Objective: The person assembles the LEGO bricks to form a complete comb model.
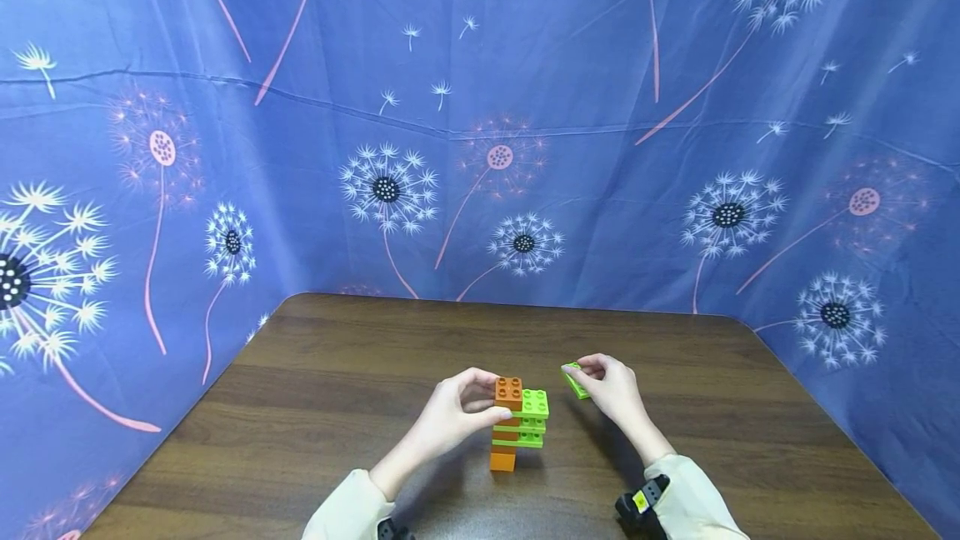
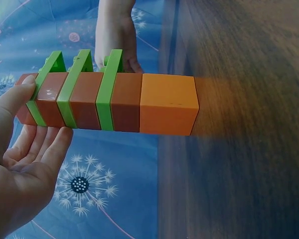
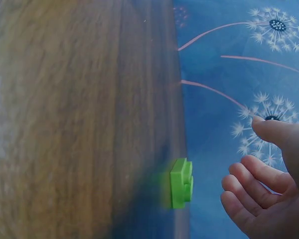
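Observation:
A tower of toy building bricks (image 1: 504, 433) stands upright on the table, with an orange brick (image 2: 169, 104) at its base. Above that, darker orange bricks alternate with green plates (image 2: 109, 92), which jut out to the right in the head view. My left hand (image 1: 453, 413) grips the tower near its top, thumb (image 2: 21, 94) on one side and fingers on the other. A loose green plate (image 3: 179, 183) lies on the table, studs up. Over it hovers my right hand (image 3: 269, 186), its fingers loosely bent and apart from the plate in the right wrist view.
The brown wooden table (image 1: 360, 348) extends around both hands. Behind it hangs a blue cloth (image 1: 600, 148) printed with dandelions, also along the left and right sides. A black wrist device (image 1: 643, 507) sits at the right sleeve.

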